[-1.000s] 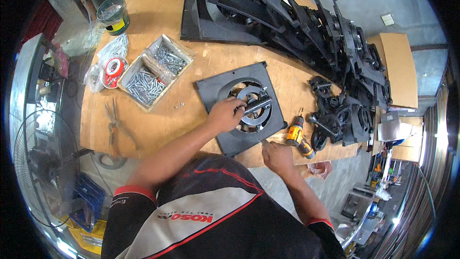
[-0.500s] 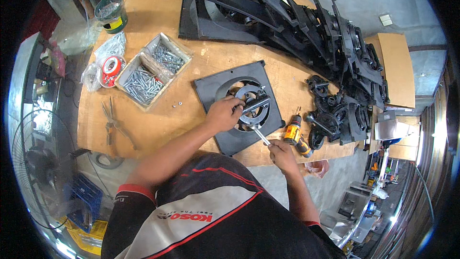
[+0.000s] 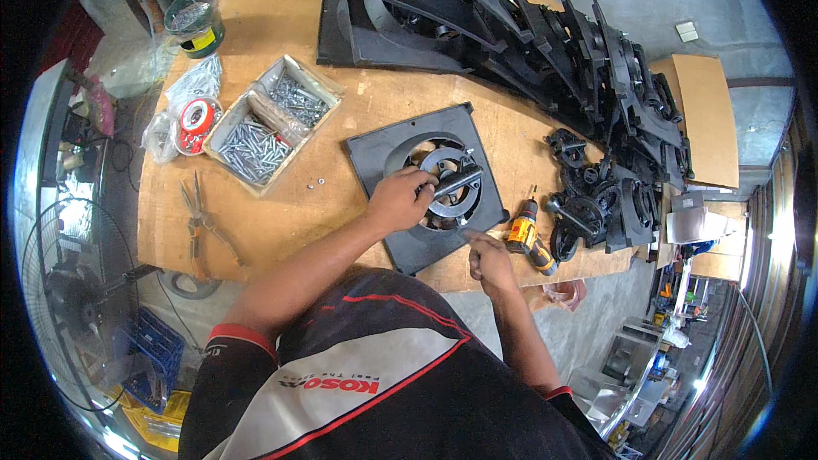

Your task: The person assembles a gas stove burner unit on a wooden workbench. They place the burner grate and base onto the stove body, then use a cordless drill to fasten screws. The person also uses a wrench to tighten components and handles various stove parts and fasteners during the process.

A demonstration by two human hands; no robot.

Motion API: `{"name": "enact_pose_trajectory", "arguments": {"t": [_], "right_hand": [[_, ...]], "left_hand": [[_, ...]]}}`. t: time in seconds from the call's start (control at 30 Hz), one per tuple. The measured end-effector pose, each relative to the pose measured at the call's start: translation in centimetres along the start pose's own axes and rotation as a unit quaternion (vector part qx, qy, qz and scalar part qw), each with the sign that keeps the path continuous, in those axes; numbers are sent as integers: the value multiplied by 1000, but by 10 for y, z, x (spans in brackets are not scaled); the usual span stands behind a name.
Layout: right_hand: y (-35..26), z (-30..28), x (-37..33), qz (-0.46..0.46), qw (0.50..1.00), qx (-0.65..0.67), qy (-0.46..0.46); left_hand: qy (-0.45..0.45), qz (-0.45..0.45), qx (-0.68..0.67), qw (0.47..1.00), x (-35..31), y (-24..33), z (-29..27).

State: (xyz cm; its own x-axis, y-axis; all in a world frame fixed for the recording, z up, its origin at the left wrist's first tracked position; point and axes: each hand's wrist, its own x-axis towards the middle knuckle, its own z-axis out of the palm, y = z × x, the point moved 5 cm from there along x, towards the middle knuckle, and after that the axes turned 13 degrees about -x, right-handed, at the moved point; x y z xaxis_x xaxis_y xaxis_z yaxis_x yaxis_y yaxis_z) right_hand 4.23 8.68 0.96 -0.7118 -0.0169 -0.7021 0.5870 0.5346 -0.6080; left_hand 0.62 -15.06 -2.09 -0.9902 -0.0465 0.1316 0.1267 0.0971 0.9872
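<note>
A square black plastic frame (image 3: 409, 251) with a round opening lies on the wooden table. Within the opening sits a ring-shaped part (image 3: 436, 160), with a black cylindrical piece (image 3: 458, 181) across it. My left hand (image 3: 400, 200) is closed around the near end of that cylinder. My right hand (image 3: 492, 262) is closed at the frame's lower right edge, its index side toward the ring's bottom. The wrench it held is now mostly hidden or smeared there. A small bright metal end (image 3: 463, 222) shows just ahead of its fingers.
A yellow-black cordless drill (image 3: 521, 234) lies right of the frame, beside several black round parts (image 3: 584, 213). Stacked black frames (image 3: 511, 51) fill the back right. On the left are a divided screw box (image 3: 256, 149), pliers (image 3: 198, 221), a red tape roll (image 3: 198, 117) and a bucket (image 3: 204, 38).
My right hand has turned and moved slightly; the wrench shaft that showed plainly between it and the ring no longer does. My left hand stays on the cylinder.
</note>
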Motion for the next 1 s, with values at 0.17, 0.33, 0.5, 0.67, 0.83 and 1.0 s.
{"name": "enact_pose_trajectory", "arguments": {"t": [0.17,0.33,0.5,0.67,0.83,1.0], "right_hand": [[-17,-9,-2,-30,996,-82,19],[-10,-15,3,-60,993,-95,-21],[-16,-20,-2,-37,996,-61,-45],[-10,-17,-3,-27,998,-59,-9],[3,-24,8,-81,996,-42,-23],[2,-28,-4,-83,994,-65,9]], "left_hand": [[2,8,-7,1000,0,1,-1],[12,17,-7,1000,-1,7,-2],[-159,227,229,933,-28,46,11],[-297,140,200,923,-56,42,34],[-314,46,331,889,-57,12,45],[-360,-81,268,890,-53,-8,57]]}}
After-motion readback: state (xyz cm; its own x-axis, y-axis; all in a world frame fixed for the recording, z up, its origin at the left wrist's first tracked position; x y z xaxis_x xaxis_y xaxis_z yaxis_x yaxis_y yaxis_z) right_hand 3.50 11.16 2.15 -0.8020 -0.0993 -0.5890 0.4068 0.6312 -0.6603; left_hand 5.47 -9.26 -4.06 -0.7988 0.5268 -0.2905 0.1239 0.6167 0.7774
